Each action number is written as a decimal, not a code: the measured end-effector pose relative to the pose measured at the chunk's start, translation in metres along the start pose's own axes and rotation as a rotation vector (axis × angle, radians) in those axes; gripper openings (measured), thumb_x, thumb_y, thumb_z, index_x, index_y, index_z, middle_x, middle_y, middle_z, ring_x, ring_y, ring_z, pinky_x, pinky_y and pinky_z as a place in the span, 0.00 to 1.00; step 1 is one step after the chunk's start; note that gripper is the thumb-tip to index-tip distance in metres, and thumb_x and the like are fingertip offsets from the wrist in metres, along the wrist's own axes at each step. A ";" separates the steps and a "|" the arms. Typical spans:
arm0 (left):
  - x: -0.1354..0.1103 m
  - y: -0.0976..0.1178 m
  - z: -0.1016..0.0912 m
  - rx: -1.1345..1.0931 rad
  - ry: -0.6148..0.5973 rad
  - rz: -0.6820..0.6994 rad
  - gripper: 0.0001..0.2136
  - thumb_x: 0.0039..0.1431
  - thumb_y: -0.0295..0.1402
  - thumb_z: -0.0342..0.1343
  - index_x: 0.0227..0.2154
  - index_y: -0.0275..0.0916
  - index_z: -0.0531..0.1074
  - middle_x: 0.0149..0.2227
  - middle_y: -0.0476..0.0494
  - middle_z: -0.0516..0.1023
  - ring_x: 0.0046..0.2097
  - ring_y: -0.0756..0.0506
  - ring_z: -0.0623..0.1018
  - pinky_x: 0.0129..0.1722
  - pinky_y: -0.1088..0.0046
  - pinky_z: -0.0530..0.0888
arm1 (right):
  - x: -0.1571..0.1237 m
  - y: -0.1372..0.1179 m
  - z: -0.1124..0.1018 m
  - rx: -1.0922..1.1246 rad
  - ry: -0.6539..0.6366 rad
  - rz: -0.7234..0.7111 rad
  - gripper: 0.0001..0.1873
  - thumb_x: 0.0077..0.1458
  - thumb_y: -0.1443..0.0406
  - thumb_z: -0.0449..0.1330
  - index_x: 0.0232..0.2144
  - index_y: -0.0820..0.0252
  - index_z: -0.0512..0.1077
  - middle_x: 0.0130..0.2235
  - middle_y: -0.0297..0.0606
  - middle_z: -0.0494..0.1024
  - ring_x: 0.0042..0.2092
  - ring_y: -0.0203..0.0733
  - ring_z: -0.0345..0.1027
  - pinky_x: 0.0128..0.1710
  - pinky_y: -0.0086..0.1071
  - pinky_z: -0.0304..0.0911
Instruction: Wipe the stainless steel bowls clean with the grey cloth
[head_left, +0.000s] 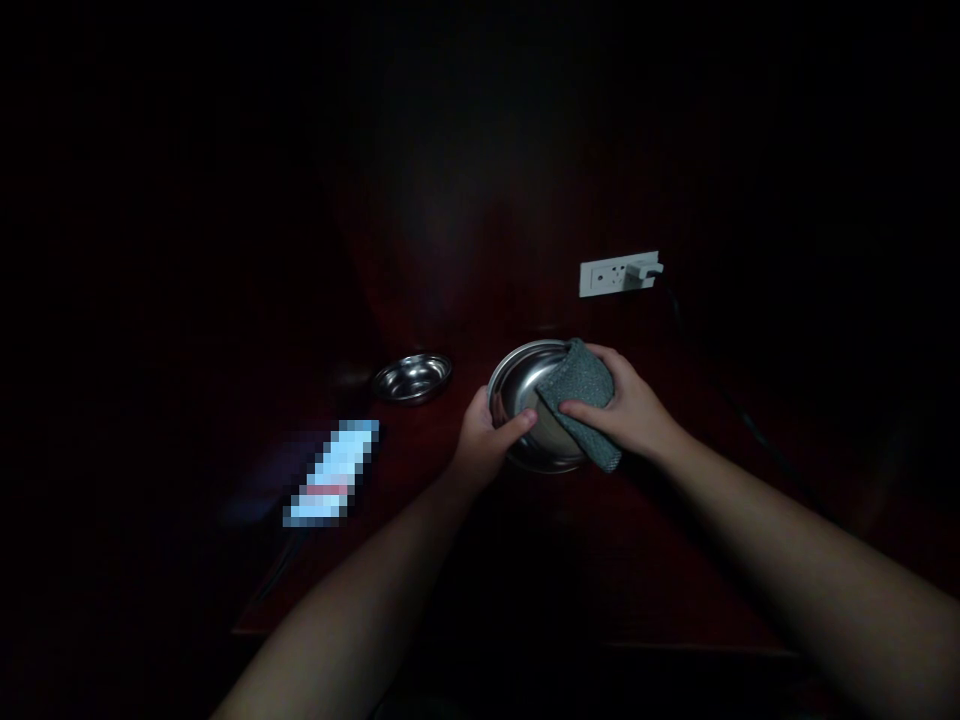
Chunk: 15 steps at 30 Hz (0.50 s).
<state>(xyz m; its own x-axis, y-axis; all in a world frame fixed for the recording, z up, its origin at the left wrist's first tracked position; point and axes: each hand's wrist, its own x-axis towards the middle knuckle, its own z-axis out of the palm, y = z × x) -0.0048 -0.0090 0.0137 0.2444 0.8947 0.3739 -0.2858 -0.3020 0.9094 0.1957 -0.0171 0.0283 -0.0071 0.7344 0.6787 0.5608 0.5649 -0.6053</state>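
A shiny steel bowl (525, 385) is tilted toward me above the dark red table. My left hand (487, 435) grips its left rim, thumb inside and fingers hidden behind. My right hand (626, 405) is closed on a grey-green cloth (581, 385), folded over the bowl's right rim. The thumb presses the cloth from the front, and part of it hangs across the bowl's inside. Beyond my left hand, a second, smaller-looking steel bowl (412, 379) rests upright on the table.
A lit phone screen (331, 475), blurred out, lies at the left with a cable below it. On the back wall is a white socket plate (606, 277) with a plug (643, 270); its dark cord runs down the right. The table's front edge (697, 649) shows faintly. Surroundings are very dark.
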 end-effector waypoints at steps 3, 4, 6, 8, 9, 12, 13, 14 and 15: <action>0.001 -0.001 0.000 0.005 0.001 -0.002 0.24 0.44 0.36 0.66 0.45 0.37 0.67 0.46 0.40 0.76 0.48 0.40 0.75 0.48 0.61 0.71 | 0.000 0.000 0.000 0.006 -0.017 0.019 0.40 0.40 0.50 0.67 0.54 0.55 0.61 0.53 0.46 0.68 0.55 0.55 0.63 0.54 0.52 0.59; 0.001 -0.001 0.000 0.004 -0.002 -0.004 0.24 0.45 0.36 0.65 0.45 0.37 0.67 0.46 0.40 0.76 0.48 0.40 0.75 0.48 0.61 0.71 | 0.000 0.000 0.000 0.007 -0.022 0.027 0.40 0.40 0.50 0.66 0.54 0.56 0.61 0.53 0.46 0.68 0.55 0.55 0.63 0.53 0.52 0.59; 0.002 -0.002 -0.001 -0.003 -0.009 -0.006 0.24 0.45 0.36 0.65 0.45 0.37 0.67 0.46 0.40 0.76 0.48 0.40 0.75 0.47 0.61 0.71 | 0.000 0.000 0.000 0.009 -0.029 0.037 0.39 0.41 0.50 0.66 0.54 0.56 0.61 0.53 0.46 0.68 0.54 0.54 0.63 0.53 0.51 0.59; 0.002 -0.003 -0.002 -0.011 -0.017 -0.003 0.24 0.45 0.35 0.65 0.45 0.37 0.67 0.46 0.40 0.76 0.48 0.40 0.75 0.47 0.62 0.71 | 0.000 -0.001 0.000 0.010 -0.027 0.041 0.40 0.40 0.50 0.66 0.54 0.57 0.60 0.53 0.46 0.68 0.54 0.54 0.63 0.53 0.50 0.60; 0.002 -0.003 -0.002 -0.013 -0.018 -0.001 0.24 0.45 0.35 0.65 0.46 0.37 0.67 0.46 0.40 0.76 0.48 0.40 0.75 0.47 0.62 0.71 | 0.000 -0.001 0.000 0.010 -0.023 0.043 0.41 0.40 0.49 0.66 0.54 0.57 0.60 0.53 0.46 0.68 0.53 0.53 0.64 0.53 0.49 0.60; 0.002 -0.002 -0.002 -0.016 -0.014 -0.002 0.23 0.46 0.35 0.65 0.46 0.37 0.67 0.46 0.40 0.76 0.47 0.41 0.75 0.47 0.63 0.71 | -0.001 -0.003 -0.001 0.008 -0.007 0.055 0.42 0.39 0.49 0.66 0.54 0.57 0.58 0.53 0.47 0.67 0.53 0.53 0.64 0.52 0.49 0.60; 0.001 -0.002 -0.002 -0.016 -0.012 -0.004 0.23 0.46 0.34 0.65 0.46 0.37 0.67 0.45 0.40 0.76 0.47 0.41 0.75 0.47 0.63 0.71 | -0.001 -0.004 -0.001 0.005 -0.006 0.059 0.41 0.39 0.49 0.66 0.53 0.58 0.59 0.52 0.47 0.67 0.52 0.53 0.64 0.51 0.49 0.60; 0.001 -0.002 -0.002 -0.017 -0.009 -0.008 0.23 0.46 0.35 0.65 0.45 0.37 0.67 0.45 0.40 0.76 0.47 0.41 0.75 0.48 0.62 0.71 | -0.001 -0.004 -0.001 0.002 -0.005 0.061 0.41 0.39 0.49 0.66 0.53 0.58 0.59 0.52 0.47 0.68 0.52 0.53 0.64 0.51 0.49 0.61; 0.001 -0.001 -0.001 -0.021 -0.007 -0.012 0.23 0.45 0.35 0.65 0.45 0.37 0.67 0.45 0.40 0.76 0.47 0.41 0.75 0.48 0.62 0.71 | -0.001 -0.005 -0.001 0.000 -0.005 0.060 0.40 0.39 0.49 0.66 0.52 0.58 0.59 0.52 0.47 0.68 0.52 0.53 0.64 0.51 0.49 0.61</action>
<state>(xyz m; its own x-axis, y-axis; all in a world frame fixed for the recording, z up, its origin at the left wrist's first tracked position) -0.0056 -0.0076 0.0127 0.2544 0.8959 0.3643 -0.3019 -0.2843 0.9100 0.1938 -0.0208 0.0310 0.0220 0.7689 0.6390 0.5603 0.5199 -0.6448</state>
